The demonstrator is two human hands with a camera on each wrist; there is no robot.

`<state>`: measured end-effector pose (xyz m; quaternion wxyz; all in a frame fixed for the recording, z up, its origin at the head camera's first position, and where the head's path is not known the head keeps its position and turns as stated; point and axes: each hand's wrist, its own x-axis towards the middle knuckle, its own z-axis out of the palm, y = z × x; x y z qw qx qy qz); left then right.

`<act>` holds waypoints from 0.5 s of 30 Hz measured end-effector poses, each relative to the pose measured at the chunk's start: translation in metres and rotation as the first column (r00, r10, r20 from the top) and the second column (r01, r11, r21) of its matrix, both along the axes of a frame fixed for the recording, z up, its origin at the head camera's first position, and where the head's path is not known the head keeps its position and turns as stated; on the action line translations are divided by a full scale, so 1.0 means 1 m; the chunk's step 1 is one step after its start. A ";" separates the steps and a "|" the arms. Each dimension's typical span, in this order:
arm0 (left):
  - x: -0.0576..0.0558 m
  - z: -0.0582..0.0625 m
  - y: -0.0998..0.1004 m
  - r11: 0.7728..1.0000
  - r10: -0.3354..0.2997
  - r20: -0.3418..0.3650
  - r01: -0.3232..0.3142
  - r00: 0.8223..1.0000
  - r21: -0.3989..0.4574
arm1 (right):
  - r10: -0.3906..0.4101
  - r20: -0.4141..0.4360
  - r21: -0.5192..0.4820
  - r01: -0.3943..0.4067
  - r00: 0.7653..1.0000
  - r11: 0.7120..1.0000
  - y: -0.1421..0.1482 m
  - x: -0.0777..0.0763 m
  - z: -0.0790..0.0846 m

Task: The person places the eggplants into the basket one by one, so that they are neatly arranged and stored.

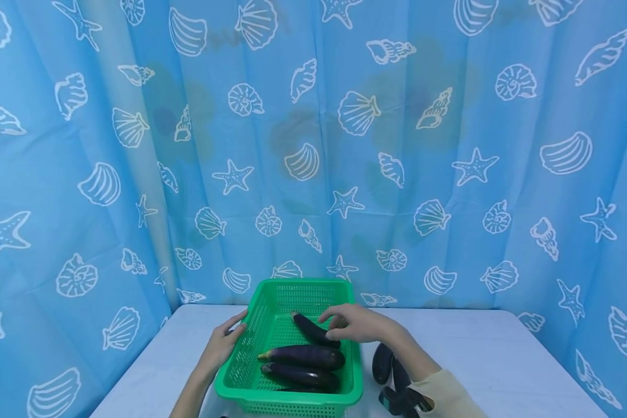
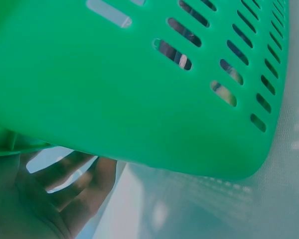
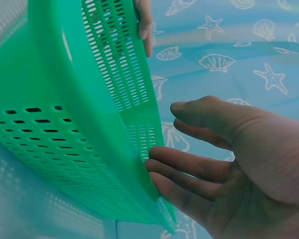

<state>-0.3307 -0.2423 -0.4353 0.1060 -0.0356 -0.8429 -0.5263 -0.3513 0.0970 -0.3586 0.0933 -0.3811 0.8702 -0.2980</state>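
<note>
A green plastic basket (image 1: 292,397) with slotted walls stands on the table, holding several dark purple eggplants. Two of them, a long eggplant (image 1: 305,356) with a pale stem and a glossy eggplant (image 1: 300,376), lie crosswise; another eggplant (image 1: 309,328) slants behind them. My left hand (image 1: 222,343) touches the basket's left rim, its fingers fairly straight against the outside in the left wrist view. Over the right rim reaches my right hand (image 1: 360,323), fingers loosely bent above the slanting eggplant. In the right wrist view nothing sits between its thumb and fingers.
Outside the basket, to its right, an eggplant (image 1: 382,363) and another eggplant (image 1: 400,376) lie on the white tabletop (image 1: 480,354), partly behind my right forearm. A black device (image 1: 397,400) is at the right wrist. A blue shell-patterned curtain (image 1: 313,145) hangs behind the table.
</note>
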 end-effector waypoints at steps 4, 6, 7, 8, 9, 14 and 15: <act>0.000 0.001 0.000 1.000 -0.003 -0.007 0.003 1.000 -0.004 | -0.008 -0.001 -0.038 0.008 1.000 0.999 0.006 0.003 0.000; 0.000 0.001 0.000 1.000 -0.006 -0.009 0.006 1.000 -0.004 | -0.021 -0.008 -0.059 0.021 1.000 0.998 0.008 0.004 -0.001; 0.000 0.001 0.000 1.000 -0.005 -0.006 0.005 1.000 0.000 | -0.029 -0.014 -0.072 0.028 0.999 0.997 0.009 0.005 -0.001; 0.000 0.001 0.000 1.000 -0.005 -0.004 0.005 1.000 0.003 | -0.039 -0.025 -0.083 0.037 0.999 0.996 0.010 0.005 -0.002; 0.000 0.001 -0.001 1.000 -0.004 -0.003 0.004 1.000 0.002 | -0.049 -0.037 -0.096 0.045 0.998 0.994 0.012 0.006 -0.002; -0.001 0.000 -0.002 1.000 -0.013 -0.008 0.013 1.000 -0.005 | -0.099 -0.114 -0.149 0.082 0.988 0.986 0.018 0.008 -0.007; 0.000 0.000 -0.002 1.000 -0.014 -0.009 0.013 1.000 -0.006 | -0.104 -0.123 -0.160 0.084 0.987 0.983 0.019 0.008 -0.008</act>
